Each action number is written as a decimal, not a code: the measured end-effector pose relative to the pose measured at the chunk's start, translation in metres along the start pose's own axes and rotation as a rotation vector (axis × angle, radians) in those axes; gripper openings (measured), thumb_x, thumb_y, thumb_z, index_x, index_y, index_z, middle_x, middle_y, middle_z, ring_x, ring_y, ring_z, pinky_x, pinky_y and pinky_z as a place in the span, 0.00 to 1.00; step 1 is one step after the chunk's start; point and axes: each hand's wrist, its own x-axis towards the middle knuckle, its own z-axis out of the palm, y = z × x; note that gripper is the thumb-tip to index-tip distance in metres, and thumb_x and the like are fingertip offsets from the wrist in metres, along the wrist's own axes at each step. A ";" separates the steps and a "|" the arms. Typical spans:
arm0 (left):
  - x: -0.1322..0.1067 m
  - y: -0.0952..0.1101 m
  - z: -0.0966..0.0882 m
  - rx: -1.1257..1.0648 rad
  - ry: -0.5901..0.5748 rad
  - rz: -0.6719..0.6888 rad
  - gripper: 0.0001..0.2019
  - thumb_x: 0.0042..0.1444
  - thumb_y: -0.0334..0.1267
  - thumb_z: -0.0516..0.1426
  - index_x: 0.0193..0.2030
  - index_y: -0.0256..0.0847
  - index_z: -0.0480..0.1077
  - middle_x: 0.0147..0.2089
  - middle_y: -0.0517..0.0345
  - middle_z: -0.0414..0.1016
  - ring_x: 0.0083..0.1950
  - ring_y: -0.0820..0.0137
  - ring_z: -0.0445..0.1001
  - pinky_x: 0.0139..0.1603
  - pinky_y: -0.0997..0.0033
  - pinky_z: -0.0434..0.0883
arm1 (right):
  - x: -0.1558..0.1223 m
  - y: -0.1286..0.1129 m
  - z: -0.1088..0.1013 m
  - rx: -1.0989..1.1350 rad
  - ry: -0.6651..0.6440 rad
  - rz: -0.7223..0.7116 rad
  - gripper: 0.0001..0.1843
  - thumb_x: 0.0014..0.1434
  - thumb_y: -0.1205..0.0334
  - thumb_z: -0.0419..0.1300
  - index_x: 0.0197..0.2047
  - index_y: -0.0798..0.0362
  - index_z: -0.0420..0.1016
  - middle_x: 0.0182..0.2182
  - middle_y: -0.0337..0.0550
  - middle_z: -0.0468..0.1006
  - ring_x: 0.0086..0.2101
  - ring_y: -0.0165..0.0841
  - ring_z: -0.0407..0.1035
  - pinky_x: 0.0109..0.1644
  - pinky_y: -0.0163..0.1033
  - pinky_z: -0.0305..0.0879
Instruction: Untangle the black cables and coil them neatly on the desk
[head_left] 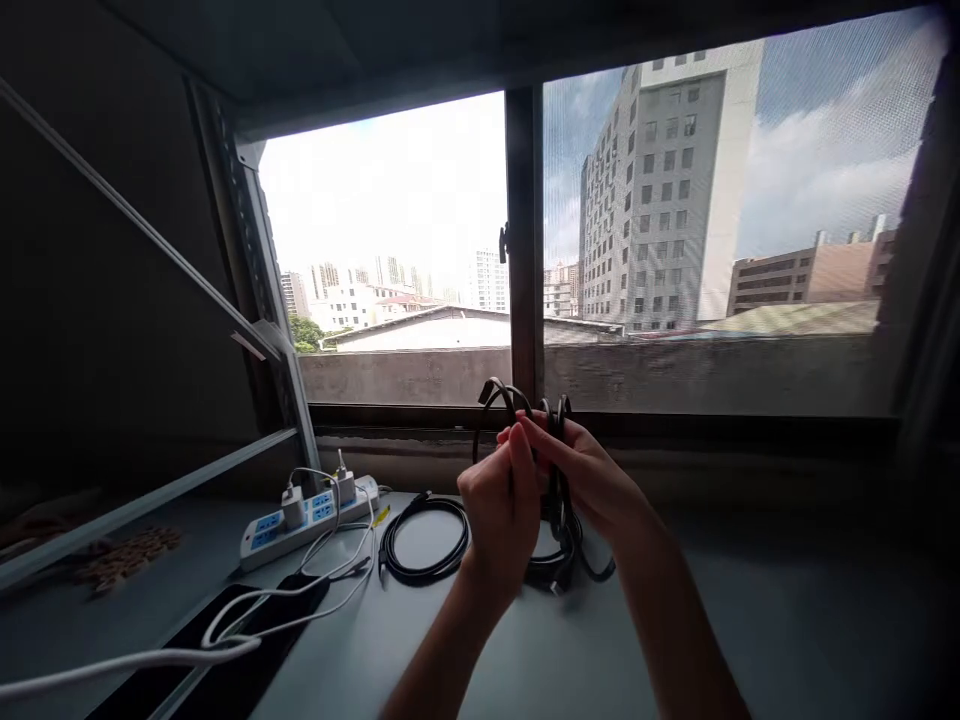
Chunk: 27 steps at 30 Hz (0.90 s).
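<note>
Both hands are raised together over the table, in front of the window sill. My left hand [499, 500] is closed on a black cable [491, 390], whose loop arches above the fingers. My right hand [592, 475] grips the same cable, with several coils hanging around its fingers. The fingertips of the two hands meet, so the exact pinch is hidden. Below and behind the hands lies more black cable [592, 570] with a connector end, partly covered by them. To the left, a neatly coiled black cable [424, 578] rests flat on the table.
A white power strip [255, 555] with plugged-in chargers stands at the left, its white cables [300, 592] trailing over a dark flat object [247, 680]. A metal shelf post [304, 420] rises at the left. The window frame [527, 250] is behind the pale table [562, 660].
</note>
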 end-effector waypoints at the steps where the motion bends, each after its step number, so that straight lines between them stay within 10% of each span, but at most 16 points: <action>1: 0.000 0.000 0.002 -0.037 0.024 -0.022 0.24 0.64 0.47 0.41 0.18 0.40 0.55 0.16 0.63 0.57 0.17 0.77 0.55 0.21 0.73 0.57 | 0.001 0.000 -0.001 0.033 0.037 0.012 0.20 0.51 0.49 0.68 0.37 0.58 0.71 0.26 0.39 0.70 0.28 0.30 0.67 0.27 0.27 0.63; 7: 0.008 0.007 -0.002 -0.186 0.104 -0.145 0.15 0.64 0.49 0.41 0.31 0.43 0.55 0.19 0.65 0.59 0.18 0.75 0.59 0.22 0.73 0.61 | 0.008 0.001 -0.010 0.042 0.155 -0.005 0.26 0.43 0.50 0.69 0.39 0.57 0.67 0.23 0.35 0.67 0.17 0.22 0.54 0.17 0.25 0.49; 13: 0.020 0.002 -0.020 0.083 -0.319 -0.291 0.18 0.62 0.47 0.43 0.25 0.42 0.59 0.19 0.61 0.65 0.22 0.71 0.64 0.25 0.72 0.61 | 0.000 -0.005 -0.011 -0.237 -0.166 0.011 0.27 0.60 0.39 0.54 0.27 0.57 0.63 0.17 0.35 0.60 0.16 0.22 0.48 0.17 0.26 0.42; 19: 0.031 -0.002 -0.036 -0.086 -0.452 -0.433 0.27 0.60 0.54 0.44 0.16 0.40 0.63 0.17 0.56 0.67 0.20 0.71 0.66 0.25 0.71 0.63 | -0.014 -0.010 -0.010 -0.446 -0.257 -0.054 0.14 0.51 0.57 0.68 0.32 0.58 0.70 0.25 0.36 0.66 0.26 0.29 0.61 0.27 0.29 0.56; 27: 0.032 0.011 -0.070 0.257 -0.388 -0.077 0.21 0.47 0.45 0.62 0.47 0.44 0.65 0.39 0.56 0.74 0.40 0.65 0.73 0.38 0.67 0.69 | -0.011 -0.006 -0.020 -1.058 0.297 -0.245 0.06 0.55 0.66 0.57 0.29 0.55 0.75 0.26 0.38 0.74 0.30 0.35 0.68 0.32 0.33 0.58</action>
